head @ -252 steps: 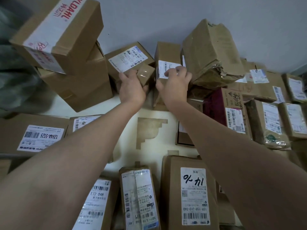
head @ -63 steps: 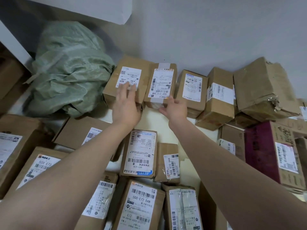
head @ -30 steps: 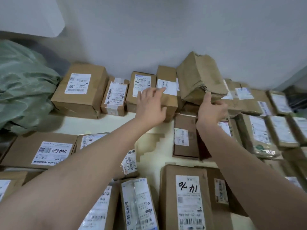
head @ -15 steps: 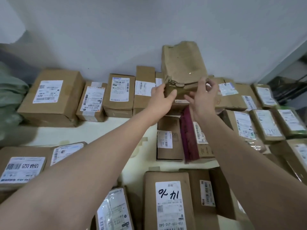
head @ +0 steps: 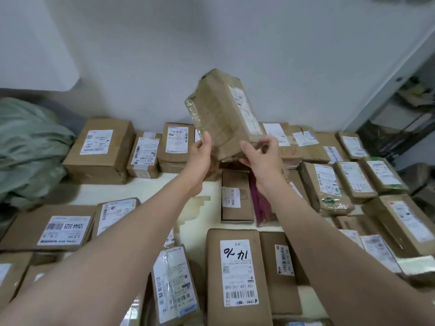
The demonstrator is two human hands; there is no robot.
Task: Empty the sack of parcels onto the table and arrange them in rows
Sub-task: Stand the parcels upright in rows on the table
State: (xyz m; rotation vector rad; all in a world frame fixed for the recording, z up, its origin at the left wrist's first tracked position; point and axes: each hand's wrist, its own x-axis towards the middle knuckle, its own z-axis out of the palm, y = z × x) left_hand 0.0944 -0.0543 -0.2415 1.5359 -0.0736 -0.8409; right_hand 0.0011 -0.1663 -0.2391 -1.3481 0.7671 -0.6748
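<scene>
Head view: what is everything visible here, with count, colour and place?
held parcel: one, brown, taped, raised above back row.
parcels: over fifteen, brown with white labels, lying across table.
maroon parcel: one, centre, beside right forearm.
sack: one, green, far left.
table: one, cream, under the parcels.
wall: pale grey, behind.
shelving: dark, far right, contents unclear.
left hand: one, grip on held parcel's lower left.
right hand: one, grip on its lower right.

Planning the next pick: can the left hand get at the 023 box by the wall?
Probably not yet: left hand and right hand both grip the lifted parcel. The 023 box lies uncovered.
</scene>
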